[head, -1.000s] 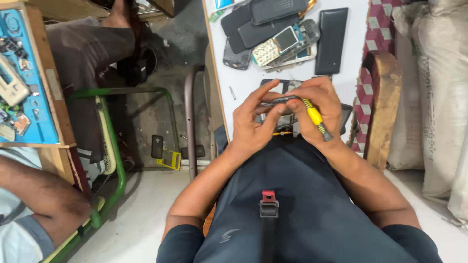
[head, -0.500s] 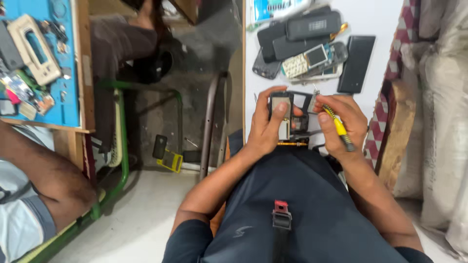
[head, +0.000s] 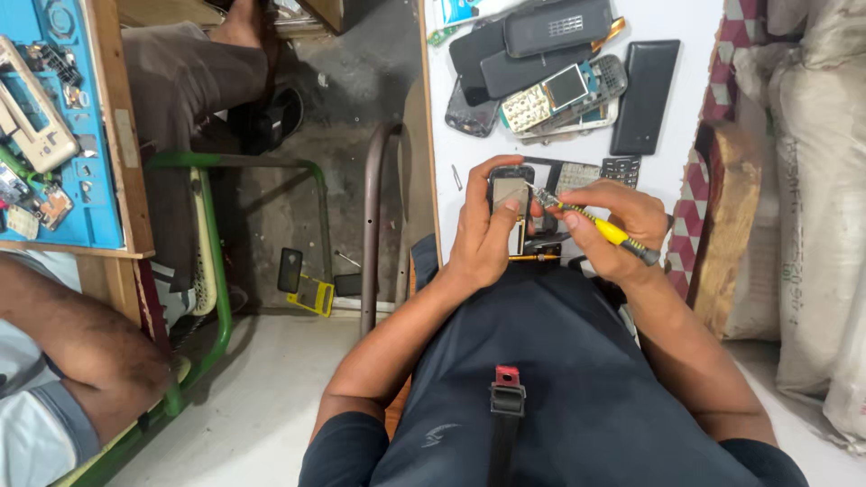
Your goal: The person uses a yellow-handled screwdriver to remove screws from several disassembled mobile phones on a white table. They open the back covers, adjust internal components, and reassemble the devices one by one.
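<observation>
My left hand (head: 483, 230) grips a small dark mobile phone (head: 508, 191), held upright over the near edge of the white table (head: 695, 22). My right hand (head: 613, 225) holds a yellow-handled screwdriver (head: 591, 221), and its metal tip rests on the phone's upper right corner. A loose keypad panel (head: 577, 173) and a small black keypad piece (head: 621, 168) lie on the table just behind my hands.
Several old phones and covers (head: 541, 63) are piled at the table's far side, with a black phone back (head: 645, 95) to their right. Sacks (head: 816, 180) stand at the right. Another person's arm (head: 81, 343) is at the left by a blue work mat (head: 54, 117) with parts.
The camera view has shifted, so the table and my hands appear further right and lower. Both hands keep working the phone with the screwdriver, now pointed at its upper corner.
</observation>
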